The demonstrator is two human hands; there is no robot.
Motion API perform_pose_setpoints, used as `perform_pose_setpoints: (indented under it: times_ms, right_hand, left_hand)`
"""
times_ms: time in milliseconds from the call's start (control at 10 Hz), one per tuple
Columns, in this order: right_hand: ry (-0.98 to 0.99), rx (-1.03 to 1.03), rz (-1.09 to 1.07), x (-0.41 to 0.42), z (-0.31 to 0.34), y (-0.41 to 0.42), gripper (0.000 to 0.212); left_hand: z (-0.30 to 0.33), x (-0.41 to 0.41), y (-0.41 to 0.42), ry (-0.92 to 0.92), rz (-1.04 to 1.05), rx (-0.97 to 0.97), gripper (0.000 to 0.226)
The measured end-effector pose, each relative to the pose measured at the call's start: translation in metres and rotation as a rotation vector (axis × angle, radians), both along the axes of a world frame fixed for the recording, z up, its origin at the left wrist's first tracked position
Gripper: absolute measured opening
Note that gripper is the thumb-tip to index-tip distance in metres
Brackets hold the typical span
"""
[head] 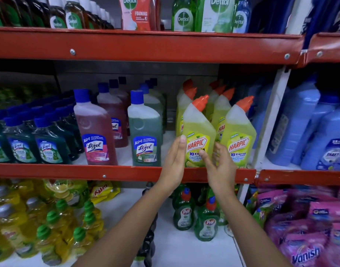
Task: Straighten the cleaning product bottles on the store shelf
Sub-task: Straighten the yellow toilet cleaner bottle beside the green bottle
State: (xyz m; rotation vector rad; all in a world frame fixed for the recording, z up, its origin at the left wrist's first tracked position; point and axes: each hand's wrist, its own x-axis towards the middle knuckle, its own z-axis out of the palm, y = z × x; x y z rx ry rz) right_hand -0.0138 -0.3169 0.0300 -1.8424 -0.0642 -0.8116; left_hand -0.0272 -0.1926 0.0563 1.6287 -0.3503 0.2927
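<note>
Red store shelf (126, 171) across mid-frame, packed with bottles. Front Harpic bottle (199, 132), center, flanked by left hand (175, 158) and right hand (219, 164), both grips wide, barely touching. Squaring step underway; next, probably press in and turn label forward.

Down at the bottom shelf's (176, 253) right end, pink Vanish pouches (307, 247) are heaped in a loose pile, one logo facing out. Over at the back left, a yellow pouch (101, 191) lies slumped on its side. A white upright (269, 116) rises on the right between two red beams. The upper beam (146, 47) carries a bolt (72, 52), and above it stands a red Dettol foaming pouch (138, 14).
</note>
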Motion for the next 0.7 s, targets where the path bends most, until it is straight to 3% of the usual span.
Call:
perform_pose_setpoints:
  times_ms: [200, 500, 600, 700]
  right_hand:
    - [-0.030, -0.019, 0.045, 0.000, 0.003, 0.003, 0.049]
    - [-0.011, -0.063, 0.078, 0.006, 0.004, 0.013, 0.054]
    - [-0.023, -0.065, 0.106, 0.008, 0.024, 0.013, 0.056]
    - [0.000, -0.100, 0.159, 0.004, 0.031, 0.012, 0.059]
  left_hand:
    - [-0.005, -0.001, 0.000, -0.069, 0.057, 0.003, 0.044]
    - [-0.004, 0.000, 0.007, -0.081, 0.074, -0.004, 0.045]
    - [0.016, -0.002, 0.008, -0.108, 0.118, 0.032, 0.048]
    - [0.019, -0.006, 0.008, -0.127, 0.182, 0.103, 0.069]
